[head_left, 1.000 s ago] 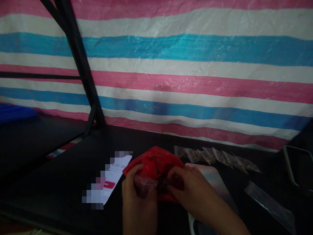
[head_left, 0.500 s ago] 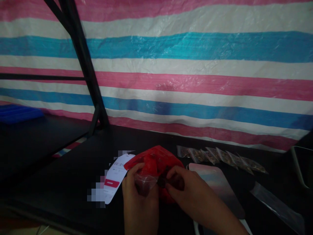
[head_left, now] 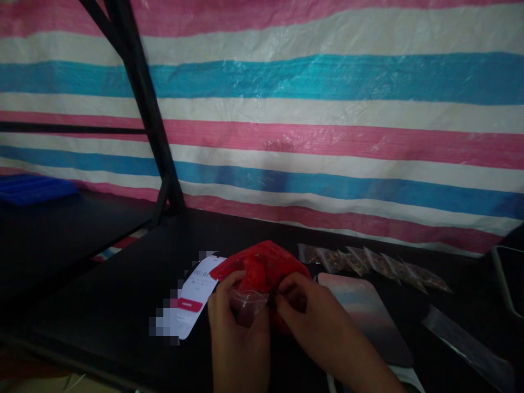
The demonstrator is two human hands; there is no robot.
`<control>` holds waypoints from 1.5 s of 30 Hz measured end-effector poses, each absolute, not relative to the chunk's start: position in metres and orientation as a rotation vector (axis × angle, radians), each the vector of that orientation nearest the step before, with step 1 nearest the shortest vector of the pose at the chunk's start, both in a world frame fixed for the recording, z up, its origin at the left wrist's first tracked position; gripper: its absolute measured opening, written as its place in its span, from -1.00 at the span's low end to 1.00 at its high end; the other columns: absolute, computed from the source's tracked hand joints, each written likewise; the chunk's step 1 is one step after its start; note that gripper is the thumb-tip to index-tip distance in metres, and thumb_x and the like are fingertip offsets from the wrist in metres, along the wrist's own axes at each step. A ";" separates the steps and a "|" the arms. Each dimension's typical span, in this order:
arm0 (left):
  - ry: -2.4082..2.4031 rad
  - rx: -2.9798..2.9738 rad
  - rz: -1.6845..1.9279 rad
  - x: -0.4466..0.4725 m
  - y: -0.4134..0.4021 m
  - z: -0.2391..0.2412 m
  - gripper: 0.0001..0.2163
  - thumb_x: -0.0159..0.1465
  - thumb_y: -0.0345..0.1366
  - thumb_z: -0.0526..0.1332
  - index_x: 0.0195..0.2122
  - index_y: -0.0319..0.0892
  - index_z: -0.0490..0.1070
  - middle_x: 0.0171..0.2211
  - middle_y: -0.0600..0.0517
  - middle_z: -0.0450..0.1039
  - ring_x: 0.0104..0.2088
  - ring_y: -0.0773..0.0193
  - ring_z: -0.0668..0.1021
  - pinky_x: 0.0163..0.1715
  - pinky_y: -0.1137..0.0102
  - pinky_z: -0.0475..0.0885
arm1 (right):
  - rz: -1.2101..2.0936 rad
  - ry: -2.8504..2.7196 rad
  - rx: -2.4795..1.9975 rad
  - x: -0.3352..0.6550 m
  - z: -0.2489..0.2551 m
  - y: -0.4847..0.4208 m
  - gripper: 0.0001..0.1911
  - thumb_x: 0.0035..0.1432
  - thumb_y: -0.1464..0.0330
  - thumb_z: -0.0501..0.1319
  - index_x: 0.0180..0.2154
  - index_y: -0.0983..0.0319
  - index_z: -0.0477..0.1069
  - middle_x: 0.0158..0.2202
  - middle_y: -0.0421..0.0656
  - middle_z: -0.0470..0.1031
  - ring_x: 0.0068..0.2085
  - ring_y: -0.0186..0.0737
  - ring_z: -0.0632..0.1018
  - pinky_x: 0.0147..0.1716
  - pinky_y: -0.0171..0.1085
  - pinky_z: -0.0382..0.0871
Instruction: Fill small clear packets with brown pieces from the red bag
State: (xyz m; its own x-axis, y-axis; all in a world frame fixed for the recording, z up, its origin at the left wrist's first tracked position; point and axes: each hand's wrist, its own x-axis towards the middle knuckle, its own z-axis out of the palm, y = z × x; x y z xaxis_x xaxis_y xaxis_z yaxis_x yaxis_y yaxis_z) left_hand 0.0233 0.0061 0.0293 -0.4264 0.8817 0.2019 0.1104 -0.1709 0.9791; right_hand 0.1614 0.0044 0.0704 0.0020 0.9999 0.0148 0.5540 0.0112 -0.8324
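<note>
My left hand (head_left: 235,327) is closed around a small clear plastic bag (head_left: 245,303), holding its mouth up. My right hand (head_left: 305,316) is pinched at the edge of that bag, fingers bent together; whether anything is in them is hidden. Both hands are pressed against a crumpled red plastic bag (head_left: 262,267) that lies on the black table (head_left: 123,295). Something dark shows inside the red bag between my hands.
A phone (head_left: 196,295) with a lit timer screen lies left of the red bag. A row of several small filled clear bags (head_left: 372,265) lies at the back right, a flat pinkish board (head_left: 364,316) beside my right hand, empty clear bags (head_left: 462,338) further right. A striped tarp hangs behind; a black frame post stands left.
The view has shifted slightly. My hands have stayed on the small clear bag, the right fingers drawing closer to its mouth.
</note>
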 end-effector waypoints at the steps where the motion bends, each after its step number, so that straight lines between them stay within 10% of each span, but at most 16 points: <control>1: 1.486 1.172 1.658 0.023 0.006 0.029 -0.58 0.12 -0.21 0.38 0.03 -0.02 0.45 0.00 -0.05 0.51 0.00 -0.06 0.57 0.06 -0.05 0.50 | 0.868 -1.618 -1.615 0.161 0.070 0.005 -0.88 0.32 0.39 0.21 -0.24 0.11 0.53 -0.30 -0.22 0.69 -0.28 -0.18 0.67 -0.31 -0.28 0.42; 19: 1.543 1.321 1.648 0.009 0.014 0.018 -0.43 0.27 -0.10 0.33 0.30 0.03 0.28 0.09 -0.07 0.52 0.02 -0.07 0.62 0.05 -0.06 0.57 | 1.088 -1.393 -1.529 0.177 0.085 0.012 -0.86 0.37 0.40 0.17 -0.20 0.18 0.52 -0.25 -0.14 0.69 -0.22 -0.15 0.68 -0.27 -0.27 0.44; 28: 1.853 1.833 1.889 0.016 0.018 0.008 -0.69 0.36 -0.24 0.21 0.12 -0.03 0.49 0.10 -0.15 0.53 -0.02 -0.06 0.56 -0.02 0.01 0.52 | 1.040 -1.448 -1.357 0.173 0.110 0.000 -0.83 0.26 0.21 0.24 -0.17 0.11 0.51 -0.23 -0.17 0.69 -0.18 -0.13 0.69 -0.18 -0.25 0.53; 45: 1.502 1.511 1.566 0.035 0.014 0.002 -0.48 0.35 -0.23 0.17 0.35 -0.07 0.38 0.00 -0.24 0.51 -0.02 -0.19 0.59 0.04 -0.17 0.50 | 0.791 -1.860 -1.372 0.158 0.100 -0.003 -0.58 0.16 0.66 0.18 -0.09 0.09 0.54 0.00 -0.25 0.65 -0.05 -0.24 0.65 -0.01 -0.28 0.49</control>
